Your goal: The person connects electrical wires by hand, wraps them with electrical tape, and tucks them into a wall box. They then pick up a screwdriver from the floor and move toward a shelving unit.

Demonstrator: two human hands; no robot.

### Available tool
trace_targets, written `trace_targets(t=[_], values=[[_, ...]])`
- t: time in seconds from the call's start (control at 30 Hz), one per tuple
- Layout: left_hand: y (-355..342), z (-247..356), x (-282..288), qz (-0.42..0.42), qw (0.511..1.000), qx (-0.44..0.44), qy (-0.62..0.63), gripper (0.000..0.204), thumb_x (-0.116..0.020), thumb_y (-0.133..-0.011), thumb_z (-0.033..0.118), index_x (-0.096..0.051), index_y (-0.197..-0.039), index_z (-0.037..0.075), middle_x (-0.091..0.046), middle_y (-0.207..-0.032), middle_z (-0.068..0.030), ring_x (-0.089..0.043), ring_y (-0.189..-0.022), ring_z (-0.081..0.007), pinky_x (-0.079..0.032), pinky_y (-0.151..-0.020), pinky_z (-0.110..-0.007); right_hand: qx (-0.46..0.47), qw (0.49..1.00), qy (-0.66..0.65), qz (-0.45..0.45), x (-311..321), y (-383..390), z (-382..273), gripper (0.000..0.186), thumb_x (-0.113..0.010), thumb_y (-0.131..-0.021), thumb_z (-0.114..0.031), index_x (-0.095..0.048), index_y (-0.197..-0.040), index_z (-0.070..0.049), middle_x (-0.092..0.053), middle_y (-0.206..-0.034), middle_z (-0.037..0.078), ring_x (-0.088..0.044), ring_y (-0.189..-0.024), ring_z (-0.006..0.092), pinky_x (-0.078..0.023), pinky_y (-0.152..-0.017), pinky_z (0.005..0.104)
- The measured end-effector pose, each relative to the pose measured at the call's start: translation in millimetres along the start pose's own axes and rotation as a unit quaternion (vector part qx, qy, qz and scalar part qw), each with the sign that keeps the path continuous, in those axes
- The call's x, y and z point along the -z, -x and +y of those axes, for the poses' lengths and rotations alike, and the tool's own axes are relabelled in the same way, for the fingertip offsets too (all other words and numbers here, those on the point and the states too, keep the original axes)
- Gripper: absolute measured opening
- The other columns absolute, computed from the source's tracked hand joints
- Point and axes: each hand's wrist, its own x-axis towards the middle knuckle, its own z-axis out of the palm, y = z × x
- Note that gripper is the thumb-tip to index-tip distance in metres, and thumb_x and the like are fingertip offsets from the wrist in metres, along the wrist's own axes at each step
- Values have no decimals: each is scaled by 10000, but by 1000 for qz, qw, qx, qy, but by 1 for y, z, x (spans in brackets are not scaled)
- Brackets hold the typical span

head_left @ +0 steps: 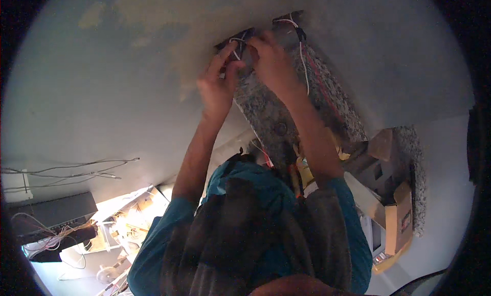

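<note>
In front of me, an electrical wall box [221, 44] with a dark opening is set in the wall, and looped white wire [236, 54] comes out of it. My left hand [217, 89] is at the lower left of this box, its thumb and index finger curled on the wire. From the right, my right hand [272, 66] has its fingertips pinched at the same wire by the box's edge; its fingers partly hide the grip. Just right of it is a second wall box [287, 19], with a white wire [305, 66] and a red wire [319, 73] hanging down.
Below the boxes runs a speckled stone counter [261, 99]. An open cardboard box [398, 222] and other clutter are on the lower right. At the left, thin cables [66, 176] hang along the wall above a dark electronic unit [56, 214] with tangled wires.
</note>
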Motion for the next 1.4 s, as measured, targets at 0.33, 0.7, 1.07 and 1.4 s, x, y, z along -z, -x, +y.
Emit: trace_targets(t=[0.33,0.7,1.07,1.4], values=[[-10,-1,0,34,991,-60,-115,361,-736,-758,25,-670,-1105,101,-705,-962,-105,-672,-684,-203,-538,-599,-313,67,997,30,-38,7,-1,4,415,-708,-783,-144,-608,-1183,-91,-520,-1170,114,-605,-995,335,-534,-815,433],[-5,-33,-3,66,983,-68,-157,313,-778,-758,162,-692,-1056,127,-694,-799,-77,-656,-610,-183,-519,-537,-315,75,993,90,-9,-4,11,10,434,-709,-782,-185,-590,-1195,-123,-546,-1135,106,-627,-922,314,-548,-735,418],[-12,-21,0,22,983,-89,-157,277,-751,-778,106,-690,-1048,93,-662,-748,-60,-618,-584,-180,-496,-526,-308,155,969,190,-31,5,-4,2,191,-605,-812,-149,-655,-971,-56,-554,-1129,114,-612,-944,314,-572,-707,418],[-13,-10,-4,51,992,-37,-106,155,-689,-831,37,-707,-984,52,-692,-793,-95,-651,-628,-173,-506,-558,-297,159,959,222,-79,2,-13,-6,202,-648,-743,-111,-648,-929,-34,-514,-1058,68,-610,-930,287,-581,-632,396]])
